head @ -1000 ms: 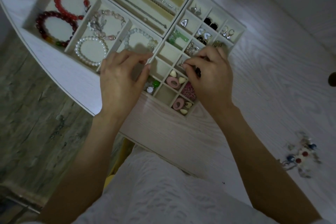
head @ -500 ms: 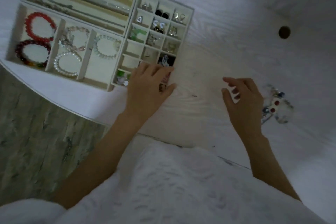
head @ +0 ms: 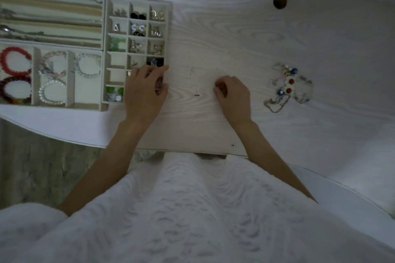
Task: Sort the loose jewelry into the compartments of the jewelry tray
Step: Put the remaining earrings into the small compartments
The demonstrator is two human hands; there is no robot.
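The jewelry tray's grid of small compartments (head: 168, 28) lies at the left and holds earrings and charms. Beside it are bracelet compartments (head: 71, 74) and long necklace slots (head: 53, 7). My left hand (head: 145, 92) rests flat on the grid's near right corner, fingers relaxed, covering several compartments. My right hand (head: 233, 96) sits on the bare table at centre with its fingers curled under; nothing shows in them. A tiny dark stud (head: 196, 94) lies on the table between my hands. A loose pile of jewelry (head: 288, 87), chains and red and blue beads, lies to the right of my right hand.
The white wood-grain table (head: 213, 38) has a curved front edge close to my body. A dark round hole (head: 280, 1) sits in the tabletop at the back right. My white garment fills the bottom of the view.
My right hand left the grid, swung out toward the loose pile, then came back to the table's centre with its fingers curled. My left hand shifted to the grid's near right corner.
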